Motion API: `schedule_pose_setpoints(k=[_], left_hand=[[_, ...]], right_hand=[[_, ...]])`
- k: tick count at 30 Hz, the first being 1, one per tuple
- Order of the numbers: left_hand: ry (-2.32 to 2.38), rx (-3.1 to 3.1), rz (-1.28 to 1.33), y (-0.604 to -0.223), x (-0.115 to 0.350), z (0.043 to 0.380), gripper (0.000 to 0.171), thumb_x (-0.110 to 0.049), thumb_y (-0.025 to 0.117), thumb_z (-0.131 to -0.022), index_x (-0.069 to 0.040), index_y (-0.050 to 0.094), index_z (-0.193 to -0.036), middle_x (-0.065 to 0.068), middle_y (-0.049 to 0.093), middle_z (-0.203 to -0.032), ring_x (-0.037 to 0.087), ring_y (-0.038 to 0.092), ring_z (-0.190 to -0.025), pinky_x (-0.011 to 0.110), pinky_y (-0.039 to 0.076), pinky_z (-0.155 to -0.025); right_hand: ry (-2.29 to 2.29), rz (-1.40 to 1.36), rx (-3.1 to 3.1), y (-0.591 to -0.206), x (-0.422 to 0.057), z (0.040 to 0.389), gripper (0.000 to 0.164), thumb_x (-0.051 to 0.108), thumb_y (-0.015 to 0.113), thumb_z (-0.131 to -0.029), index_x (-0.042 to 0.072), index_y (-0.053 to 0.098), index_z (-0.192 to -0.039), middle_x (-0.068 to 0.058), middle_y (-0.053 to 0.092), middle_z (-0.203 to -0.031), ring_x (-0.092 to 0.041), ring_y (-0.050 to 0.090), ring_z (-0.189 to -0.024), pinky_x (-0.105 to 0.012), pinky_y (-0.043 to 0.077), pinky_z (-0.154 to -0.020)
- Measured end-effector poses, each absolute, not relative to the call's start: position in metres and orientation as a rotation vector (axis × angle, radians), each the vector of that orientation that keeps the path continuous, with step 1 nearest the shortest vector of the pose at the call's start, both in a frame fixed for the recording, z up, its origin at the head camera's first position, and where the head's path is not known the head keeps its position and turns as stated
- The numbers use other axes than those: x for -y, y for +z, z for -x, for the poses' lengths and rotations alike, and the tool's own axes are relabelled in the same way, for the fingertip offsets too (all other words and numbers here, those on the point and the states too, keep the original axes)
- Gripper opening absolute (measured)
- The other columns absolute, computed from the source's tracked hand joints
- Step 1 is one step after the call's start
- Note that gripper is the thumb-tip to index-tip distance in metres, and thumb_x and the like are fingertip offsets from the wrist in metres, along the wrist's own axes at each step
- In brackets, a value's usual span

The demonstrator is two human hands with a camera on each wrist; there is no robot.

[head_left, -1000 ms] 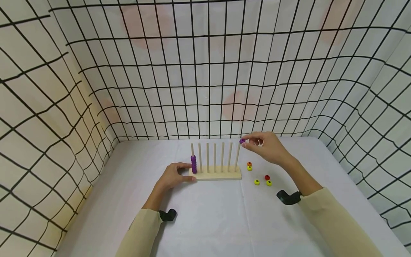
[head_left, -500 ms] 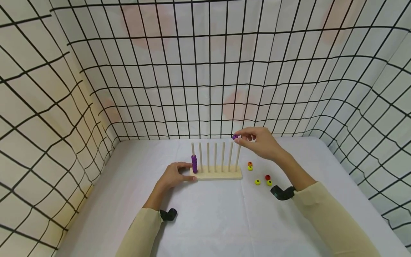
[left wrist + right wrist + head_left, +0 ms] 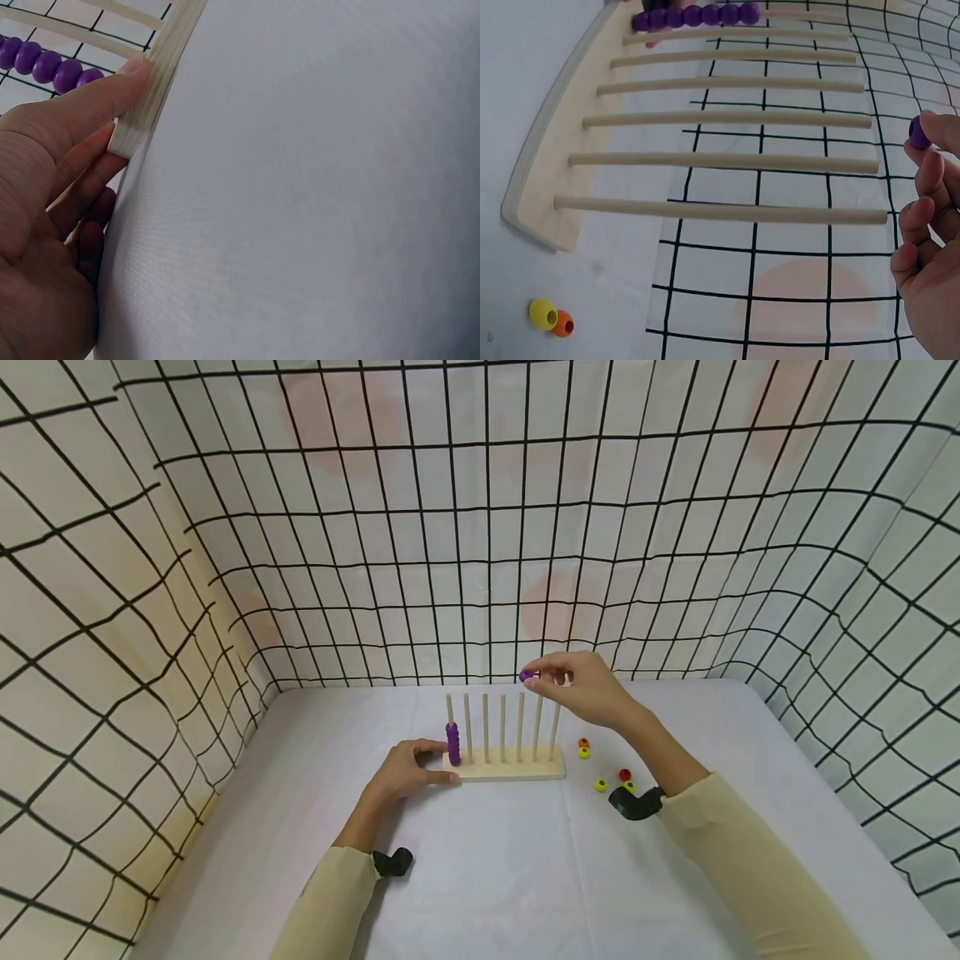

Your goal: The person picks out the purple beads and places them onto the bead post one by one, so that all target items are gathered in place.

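Note:
A pale wooden base (image 3: 510, 771) with a row of upright pegs stands on the table. Purple beads (image 3: 453, 744) are stacked on its leftmost peg, whose top stays bare. My left hand (image 3: 402, 770) grips the base's left end, thumb along the front edge and fingers behind, as the left wrist view also shows. Between thumb and forefinger, my right hand (image 3: 588, 687) pinches a single purple bead (image 3: 919, 133). That bead is raised above the peg tops, over the right half of the row, off any peg.
Right of the base lie loose beads: a yellow one (image 3: 584, 752) beside an orange one (image 3: 583, 742), a red one (image 3: 625, 774) and more yellow ones (image 3: 601, 785). Black grid netting (image 3: 487, 562) rises behind and at both sides of the white table (image 3: 495, 877).
My right hand has carried the purple bead leftward and slightly up, from over the rightmost peg past the neighbouring one. My left hand has kept its place on the base.

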State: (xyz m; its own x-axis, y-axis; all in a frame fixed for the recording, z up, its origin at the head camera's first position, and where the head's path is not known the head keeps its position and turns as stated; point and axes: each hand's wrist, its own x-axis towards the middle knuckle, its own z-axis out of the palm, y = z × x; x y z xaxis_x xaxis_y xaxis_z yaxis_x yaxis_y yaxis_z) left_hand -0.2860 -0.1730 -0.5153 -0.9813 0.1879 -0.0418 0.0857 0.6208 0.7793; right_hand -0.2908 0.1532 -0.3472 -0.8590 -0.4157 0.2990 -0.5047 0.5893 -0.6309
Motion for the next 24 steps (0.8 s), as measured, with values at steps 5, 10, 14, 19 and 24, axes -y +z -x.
schedule_pose_setpoints(k=[5, 10, 14, 19, 24], left_hand=[[1.306, -2.708, -0.222, -0.514, 0.173, 0.285, 0.064, -0.042, 0.095, -0.071, -0.024, 0.074, -0.129, 0.006, 0.063, -0.145, 0.032, 0.05, -0.143, 0.055, 0.037, -0.12], [1.302, -2.703, -0.21, -0.513, 0.172, 0.284, 0.064, -0.043, 0.095, -0.071, -0.025, 0.074, -0.129, 0.006, 0.063, -0.145, 0.032, 0.05, -0.143, 0.056, 0.037, -0.12], [1.292, -2.703, -0.201, -0.512, 0.172, 0.284, 0.064, -0.044, 0.094, -0.071, -0.026, 0.074, -0.129, 0.006, 0.063, -0.145, 0.032, 0.051, -0.143, 0.057, 0.037, -0.12], [1.281, -2.707, -0.197, -0.512, 0.172, 0.284, 0.065, -0.045, 0.094, -0.071, -0.026, 0.074, -0.129, 0.006, 0.063, -0.145, 0.033, 0.051, -0.143, 0.058, 0.037, -0.119], [1.281, -2.706, -0.191, -0.511, 0.172, 0.285, 0.065, -0.045, 0.094, -0.071, -0.026, 0.074, -0.129, 0.006, 0.063, -0.146, 0.033, 0.05, -0.143, 0.059, 0.036, -0.119]], right_hand=[[1.137, -0.811, 2.694, -0.349, -0.141, 0.295, 0.03, 0.034, 0.072, -0.097, 0.014, 0.077, -0.119, 0.0, 0.06, -0.081, -0.02, 0.052, -0.081, -0.029, 0.041, -0.064], [1.137, -0.85, 2.702, -0.353, -0.128, 0.299, 0.03, 0.035, 0.071, -0.098, 0.015, 0.077, -0.12, 0.001, 0.059, -0.08, -0.02, 0.052, -0.081, -0.03, 0.041, -0.065], [1.136, -0.888, 2.701, -0.355, -0.118, 0.3, 0.03, 0.036, 0.071, -0.097, 0.016, 0.077, -0.118, 0.002, 0.059, -0.079, -0.019, 0.052, -0.081, -0.031, 0.042, -0.067], [1.151, -0.936, 2.699, -0.356, -0.103, 0.302, 0.029, 0.036, 0.072, -0.097, 0.015, 0.077, -0.117, 0.003, 0.059, -0.079, -0.018, 0.051, -0.081, -0.03, 0.042, -0.068], [1.179, -0.973, 2.684, -0.354, -0.089, 0.303, 0.027, 0.034, 0.073, -0.096, 0.015, 0.078, -0.116, 0.004, 0.059, -0.079, -0.017, 0.05, -0.079, -0.029, 0.041, -0.065]])
